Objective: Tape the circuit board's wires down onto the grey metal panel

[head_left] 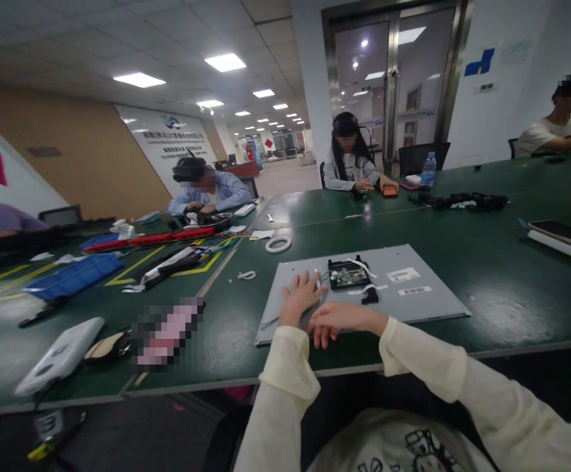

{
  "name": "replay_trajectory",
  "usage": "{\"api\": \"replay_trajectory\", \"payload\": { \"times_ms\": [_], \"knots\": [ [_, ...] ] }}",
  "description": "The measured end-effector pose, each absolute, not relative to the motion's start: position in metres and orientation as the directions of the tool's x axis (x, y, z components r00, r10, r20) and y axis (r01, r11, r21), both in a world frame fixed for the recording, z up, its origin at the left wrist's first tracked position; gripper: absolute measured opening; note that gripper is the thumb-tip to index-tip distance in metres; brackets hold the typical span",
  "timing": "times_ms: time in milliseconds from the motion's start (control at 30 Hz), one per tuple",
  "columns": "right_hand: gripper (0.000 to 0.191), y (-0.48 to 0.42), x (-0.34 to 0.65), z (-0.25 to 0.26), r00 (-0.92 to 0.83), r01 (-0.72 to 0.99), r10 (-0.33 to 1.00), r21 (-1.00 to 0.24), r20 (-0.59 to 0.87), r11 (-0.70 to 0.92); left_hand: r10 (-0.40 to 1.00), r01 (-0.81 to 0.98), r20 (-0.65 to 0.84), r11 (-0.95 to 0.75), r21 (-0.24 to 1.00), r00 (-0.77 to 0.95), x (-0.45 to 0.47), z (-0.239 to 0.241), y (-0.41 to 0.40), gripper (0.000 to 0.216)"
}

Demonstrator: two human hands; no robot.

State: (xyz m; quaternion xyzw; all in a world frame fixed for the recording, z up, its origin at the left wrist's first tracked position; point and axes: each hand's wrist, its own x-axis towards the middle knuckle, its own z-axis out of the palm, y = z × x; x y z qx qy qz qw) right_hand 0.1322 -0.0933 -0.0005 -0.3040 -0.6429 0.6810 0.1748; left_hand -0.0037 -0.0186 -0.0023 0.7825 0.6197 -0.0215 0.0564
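Observation:
A flat grey panel (435, 295) lies on the table in front of me, with a green circuit board (351, 275) in a black frame near its middle. White tape strips (364, 267) hold at the board's edge, and two white labels (403, 275) are to the right. My left hand (302, 298) rests on the panel's left part with fingers spread, beside a thin grey cable (271, 321). Over the panel's front edge is my right hand (347, 316), its fingers loosely bent and hanging downward, partly apart. Nothing shows in its grasp, though its palm side is hidden.
A tape roll (278, 244) and a small cable loop (246, 275) lie beyond the panel. To the left are a white device (61, 354), a pink blurred item (172, 331) and a blue tray (76, 275). Several people sit around the table; a phone (565, 236) lies right.

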Motion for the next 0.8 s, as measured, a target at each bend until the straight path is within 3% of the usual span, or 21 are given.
{"api": "replay_trajectory", "payload": {
  "times_ms": [267, 433, 633, 800],
  "knots": [
    [0.022, -0.110, 0.117, -0.002, -0.628, 0.196, 0.778, -0.969, -0.009, 0.148, 0.962, 0.962, -0.058, -0.261, 0.080, 0.266, -0.013, 0.002, -0.025, 0.071],
    [0.023, -0.116, 0.114, 0.000, -0.606, 0.298, 0.795, -0.921, 0.022, 0.252, 0.958, 0.955, -0.011, -0.287, 0.078, 0.288, -0.017, 0.003, -0.028, 0.076],
    [0.021, -0.120, 0.114, 0.004, -0.637, 0.488, 0.756, -0.678, 0.155, 0.550, 0.941, 0.937, -0.017, -0.335, 0.103, 0.339, -0.025, 0.007, -0.031, 0.064],
    [0.024, -0.132, 0.119, 0.004, -0.688, 0.495, 0.687, -0.540, 0.234, 0.681, 0.921, 0.919, -0.017, -0.389, 0.062, 0.390, -0.030, 0.007, -0.036, 0.054]
  ]
}}
